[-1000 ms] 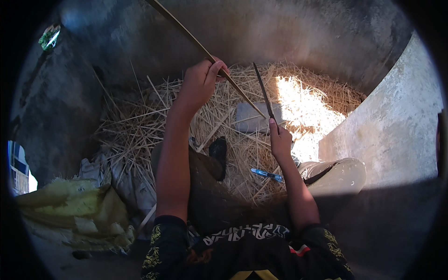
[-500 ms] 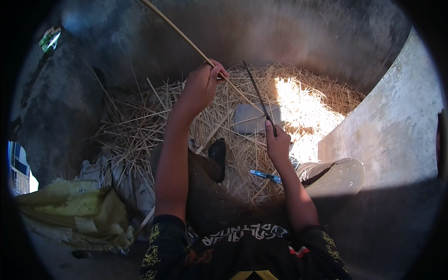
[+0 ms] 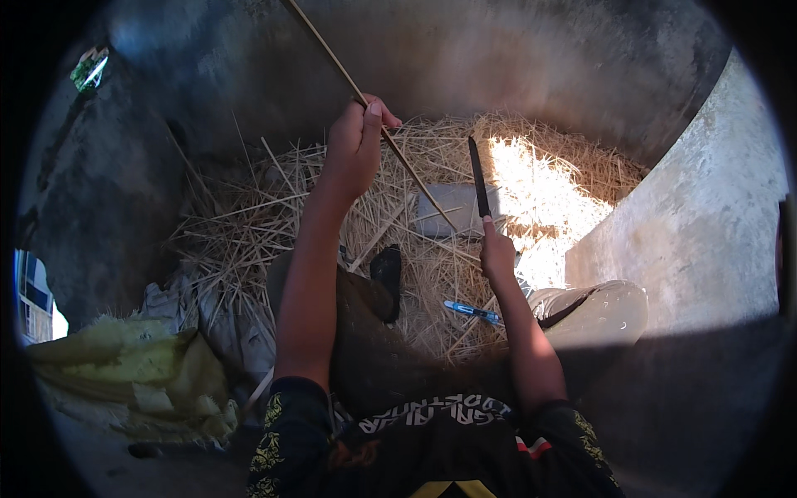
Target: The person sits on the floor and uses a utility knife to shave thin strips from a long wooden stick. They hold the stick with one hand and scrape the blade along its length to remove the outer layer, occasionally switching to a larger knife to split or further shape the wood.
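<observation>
My left hand [image 3: 359, 143] is closed round a long, thin bamboo strip [image 3: 413, 176]. The strip slants from the upper left, out past the picture's top, down to a free end above a grey block [image 3: 440, 217]. In my right hand [image 3: 498, 255] is a knife [image 3: 479, 178] with a dark, narrow blade, its tip pointing up and away from me. Blade and strip are apart, with the strip's lower end just left of the knife. My right fingers wrap the handle and hide most of it.
Dry shavings and split strips [image 3: 249, 224] cover the ground. A blue and white pen-like object [image 3: 471, 311] lies on them near my right forearm. A torn yellow-green sack [image 3: 133, 373] is at the left. Curved concrete walls [image 3: 515, 66] rise ahead and at both sides.
The knife has swung upright and shifted right, off the strip it crossed close to before. My left hand has turned, and the strip now slopes more steeply.
</observation>
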A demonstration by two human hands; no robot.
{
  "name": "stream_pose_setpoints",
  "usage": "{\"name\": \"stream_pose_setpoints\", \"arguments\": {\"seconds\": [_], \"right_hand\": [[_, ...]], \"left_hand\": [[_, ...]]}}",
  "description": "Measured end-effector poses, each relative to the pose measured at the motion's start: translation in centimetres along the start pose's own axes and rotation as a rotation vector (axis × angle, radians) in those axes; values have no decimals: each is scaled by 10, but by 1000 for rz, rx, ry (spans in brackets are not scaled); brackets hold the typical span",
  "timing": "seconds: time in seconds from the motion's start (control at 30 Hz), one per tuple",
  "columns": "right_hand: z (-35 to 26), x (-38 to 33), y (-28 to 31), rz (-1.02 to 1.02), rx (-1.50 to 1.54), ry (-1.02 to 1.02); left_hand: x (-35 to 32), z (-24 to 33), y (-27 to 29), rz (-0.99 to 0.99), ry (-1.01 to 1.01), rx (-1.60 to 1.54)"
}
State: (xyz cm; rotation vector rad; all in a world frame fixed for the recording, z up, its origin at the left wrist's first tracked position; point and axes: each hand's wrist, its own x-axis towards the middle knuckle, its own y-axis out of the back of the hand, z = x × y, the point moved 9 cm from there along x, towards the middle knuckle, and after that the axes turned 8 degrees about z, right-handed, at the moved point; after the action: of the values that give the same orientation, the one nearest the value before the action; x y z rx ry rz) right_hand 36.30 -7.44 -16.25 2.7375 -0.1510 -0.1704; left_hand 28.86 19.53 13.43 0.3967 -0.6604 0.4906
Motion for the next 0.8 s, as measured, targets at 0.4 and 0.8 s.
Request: {"name": "stream_pose_setpoints", "arguments": {"seconds": [0.4, 0.8], "right_hand": [[-96, -83, 14, -49, 706, 176], [-47, -88, -2, -8, 241, 147]], "left_hand": [[-5, -14, -34, 49, 173, -647], [-2, -17, -39, 19, 260, -877]]}}
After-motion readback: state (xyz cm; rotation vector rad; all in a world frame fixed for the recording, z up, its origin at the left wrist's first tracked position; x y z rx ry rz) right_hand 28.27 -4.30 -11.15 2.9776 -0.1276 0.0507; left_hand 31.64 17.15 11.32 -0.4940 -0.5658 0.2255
